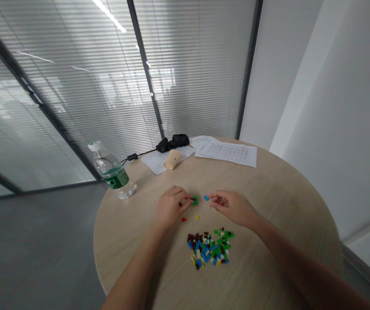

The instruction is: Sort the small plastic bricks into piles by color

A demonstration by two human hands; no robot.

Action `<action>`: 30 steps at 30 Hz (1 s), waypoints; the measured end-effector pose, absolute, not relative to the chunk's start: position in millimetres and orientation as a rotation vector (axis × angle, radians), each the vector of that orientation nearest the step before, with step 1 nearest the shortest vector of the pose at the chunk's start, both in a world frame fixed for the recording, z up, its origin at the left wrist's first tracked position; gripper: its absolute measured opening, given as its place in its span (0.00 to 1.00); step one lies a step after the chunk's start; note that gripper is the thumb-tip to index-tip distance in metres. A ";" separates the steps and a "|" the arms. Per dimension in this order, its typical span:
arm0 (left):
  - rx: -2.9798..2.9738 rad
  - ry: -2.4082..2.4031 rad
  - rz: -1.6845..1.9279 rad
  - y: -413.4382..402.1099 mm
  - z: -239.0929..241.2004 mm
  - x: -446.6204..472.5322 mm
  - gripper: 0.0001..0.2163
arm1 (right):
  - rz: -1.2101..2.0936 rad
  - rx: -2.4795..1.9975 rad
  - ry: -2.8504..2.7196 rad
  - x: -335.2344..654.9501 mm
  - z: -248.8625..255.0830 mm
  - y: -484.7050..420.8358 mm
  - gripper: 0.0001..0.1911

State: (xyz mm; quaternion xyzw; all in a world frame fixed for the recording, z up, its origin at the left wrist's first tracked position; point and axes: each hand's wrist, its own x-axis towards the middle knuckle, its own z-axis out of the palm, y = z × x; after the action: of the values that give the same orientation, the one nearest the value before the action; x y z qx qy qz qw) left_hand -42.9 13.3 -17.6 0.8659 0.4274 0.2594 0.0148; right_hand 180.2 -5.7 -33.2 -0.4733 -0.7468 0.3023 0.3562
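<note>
Between the thumb and fingers of my left hand (171, 206) is a small green toy brick piece (194, 200), with some dark red showing beside it. My right hand (230, 206) pinches a blue toy brick (206, 198) a short way to the right of the green one; the two are apart. Below my left hand lie a small red brick (183, 219) and a yellow brick (197, 216) on the table. Nearer to me is a loose pile of bricks (209, 249) in brown, blue, green, yellow and white.
The round wooden table (278, 193) carries a water bottle (115, 174) at the left edge. At the back lie a tipped paper cup (172, 159), a black bundle (174, 142) with a cord, and printed sheets (228, 152). Glass panels with blinds (198, 77) stand behind.
</note>
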 end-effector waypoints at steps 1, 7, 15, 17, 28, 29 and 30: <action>2.680 1.426 0.807 15.6 -16.1 -49.4 0.07 | 0.773 -1.237 -1.938 180.8 -33.4 -5.4 0.11; 2.487 1.852 0.568 22.5 -13.2 -78.5 0.07 | 0.753 -1.231 -1.991 180.7 -36.8 -5.8 0.11; 2.462 1.886 0.449 23.1 -19.0 -79.2 0.08 | 0.724 -1.221 -2.024 182.4 -38.7 -4.8 0.12; 2.457 1.896 0.438 23.5 -19.6 -79.4 0.09 | 0.727 -1.221 -2.038 182.6 -39.4 -4.3 0.12; 2.438 1.933 0.363 23.5 -20.4 -79.5 0.09 | 0.754 -1.095 -2.291 181.9 -34.6 -9.9 0.09; 2.435 1.933 0.356 23.6 -20.2 -79.3 0.09 | 0.753 -1.048 -2.340 181.3 -33.8 -10.6 0.08; 2.431 1.933 0.349 23.7 -20.1 -79.1 0.10 | 0.753 -0.990 -2.385 180.5 -33.0 -11.4 0.08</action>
State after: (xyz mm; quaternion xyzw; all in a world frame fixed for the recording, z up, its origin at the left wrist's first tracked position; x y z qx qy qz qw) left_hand -79.1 23.7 -20.1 0.7777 0.6186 0.1115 0.0080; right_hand 180.5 -11.4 -33.0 -0.3588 -0.8641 0.2727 0.2240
